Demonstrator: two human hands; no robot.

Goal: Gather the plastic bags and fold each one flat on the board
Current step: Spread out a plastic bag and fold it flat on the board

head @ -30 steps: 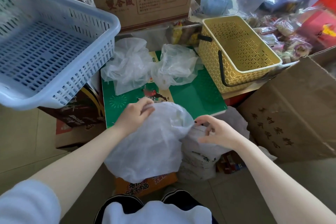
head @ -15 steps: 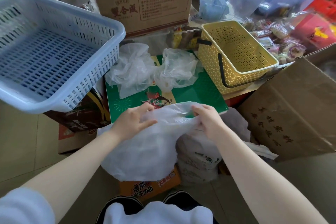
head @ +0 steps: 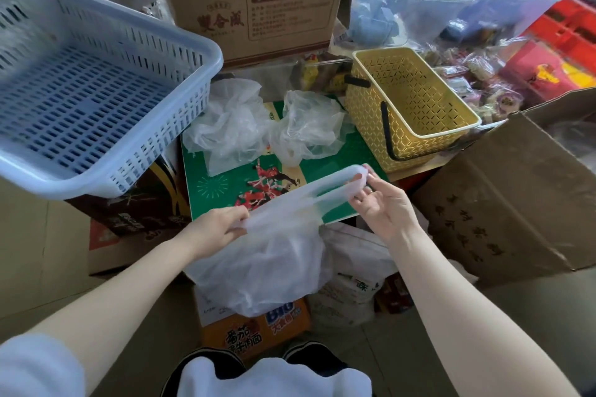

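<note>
— What does the plastic bag look like?

— Thin, milky and see-through, creased all over. Its body hangs slack below the near edge of the green board, in front of the boxes underneath, while its handle loops are drawn out taut up and to the right, over the board's near corner.

— And the hands?

— The left hand pinches the bag's mouth, fingers curled round a gathered fold. The right hand has its fingertips hooked into the end of the handle loops, palm turned up, the other fingers loosely bent.

— Any more bags?

— Two crumpled bags lie on the far half of the board, side by side and touching, between the blue basket and the yellow basket.

— Anything legible?

— The orange carton under the bag shows "BIG" in blue letters, plus Chinese characters I cannot make out. The cardboard box behind the board carries three large Chinese characters and a framed block of print too small to read.
</note>
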